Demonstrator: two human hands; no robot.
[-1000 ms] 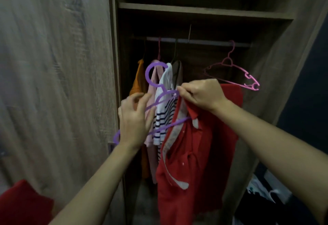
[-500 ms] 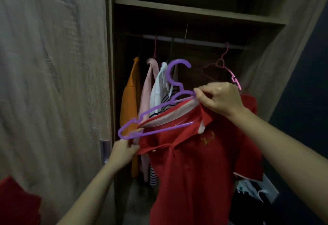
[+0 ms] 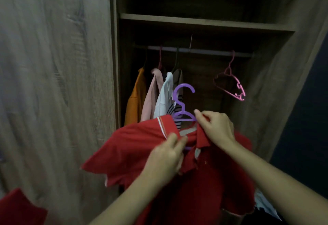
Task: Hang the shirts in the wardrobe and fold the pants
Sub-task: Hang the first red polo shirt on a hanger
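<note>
- One red shirt point(image 3: 138, 146) lay half-draped over a purple hanger point(image 3: 182, 108), held up before the open wardrobe point(image 3: 195, 20) and not yet on the rail point(image 3: 204, 50).
- At the collar, the left hand point(image 3: 165, 157) pinched the front edge while the right hand point(image 3: 216, 129) gripped cloth against the hanger's shoulder. The hands sat close together, probably to seat the neckline so that it would not slide off.
- Its hook pointed upward, free.
- Behind, hung shirts point(image 3: 152, 93) crowded the rail's left end and a pink hanger point(image 3: 239, 89) dangled bare at the right, with a gap between.
</note>
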